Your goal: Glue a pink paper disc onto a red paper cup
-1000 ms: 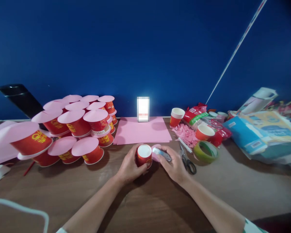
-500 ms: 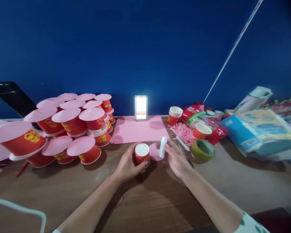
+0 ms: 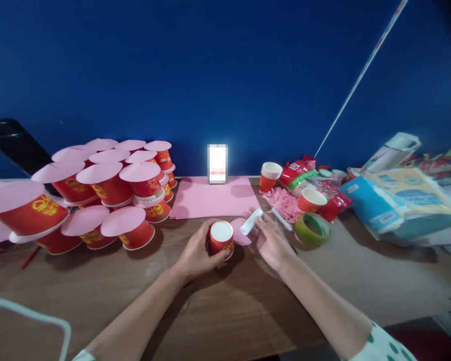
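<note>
My left hand [image 3: 200, 253] is closed around a red paper cup [image 3: 221, 248] that stands upside down on the table, its white base facing up. In my right hand [image 3: 273, 239] a white glue stick [image 3: 251, 222] is gripped between thumb and fingers, tilted toward the cup. Partly behind the cup and the glue stick lies a pink paper disc [image 3: 242, 236]. To the left, several red cups topped with pink paper discs [image 3: 125, 221] are stacked in two layers.
Pink paper sheets [image 3: 214, 200] lie at the back below a lit screen [image 3: 217, 165]. On the right are stacked cups [image 3: 269, 175], pink scraps [image 3: 283, 203], a green tape roll [image 3: 312, 231], a single cup [image 3: 311, 200], red packets [image 3: 300, 175] and a blue-yellow package [image 3: 398, 200]. A pale cable [image 3: 30, 313] runs front left.
The glue stick in my right hand has tipped from upright to slanted, its lower end swinging left. My left hand keeps its hold on the cup. The view has shifted slightly.
</note>
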`<action>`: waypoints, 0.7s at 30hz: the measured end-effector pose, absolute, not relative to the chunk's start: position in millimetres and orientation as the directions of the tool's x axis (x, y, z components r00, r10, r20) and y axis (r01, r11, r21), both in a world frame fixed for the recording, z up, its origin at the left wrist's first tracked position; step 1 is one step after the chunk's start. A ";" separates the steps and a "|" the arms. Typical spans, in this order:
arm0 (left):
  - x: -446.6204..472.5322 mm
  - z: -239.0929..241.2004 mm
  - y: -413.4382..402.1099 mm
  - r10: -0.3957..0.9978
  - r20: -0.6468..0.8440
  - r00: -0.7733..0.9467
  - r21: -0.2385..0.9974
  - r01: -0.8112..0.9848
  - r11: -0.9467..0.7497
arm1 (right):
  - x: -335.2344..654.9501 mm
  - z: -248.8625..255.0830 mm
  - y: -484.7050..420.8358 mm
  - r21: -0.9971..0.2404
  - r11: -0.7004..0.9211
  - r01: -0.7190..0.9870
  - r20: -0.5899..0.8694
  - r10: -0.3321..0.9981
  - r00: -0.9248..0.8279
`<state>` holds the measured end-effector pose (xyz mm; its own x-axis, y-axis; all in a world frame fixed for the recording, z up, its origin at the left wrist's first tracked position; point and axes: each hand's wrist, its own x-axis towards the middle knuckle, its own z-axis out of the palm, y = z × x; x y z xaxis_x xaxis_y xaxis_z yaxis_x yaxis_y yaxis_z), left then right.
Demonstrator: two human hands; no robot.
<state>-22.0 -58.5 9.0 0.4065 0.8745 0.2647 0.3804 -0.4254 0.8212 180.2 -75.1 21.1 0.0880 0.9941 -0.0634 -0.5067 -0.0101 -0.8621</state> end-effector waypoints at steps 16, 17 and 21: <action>-23.1 2.2 -55.8 0.856 0.344 0.387 0.786 0.380 -0.487 | 177.8 23.0 -79.5 -0.951 0.180 -0.252 0.150 0.980 0.133; -23.0 2.2 -55.8 0.856 0.342 0.387 0.788 0.378 -0.486 | 178.0 23.1 -79.8 -0.955 0.196 -0.223 0.167 0.976 0.142; -22.7 2.1 -55.9 0.853 0.340 0.396 0.789 0.372 -0.488 | 178.0 24.9 -82.0 -0.963 0.230 -0.141 0.215 0.970 0.112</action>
<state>-22.7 -55.9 2.1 0.3961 0.8529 0.3402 0.3725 -0.4878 0.7895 178.0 -82.0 24.9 0.1116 0.9701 0.2154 -0.1407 0.2300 -0.9630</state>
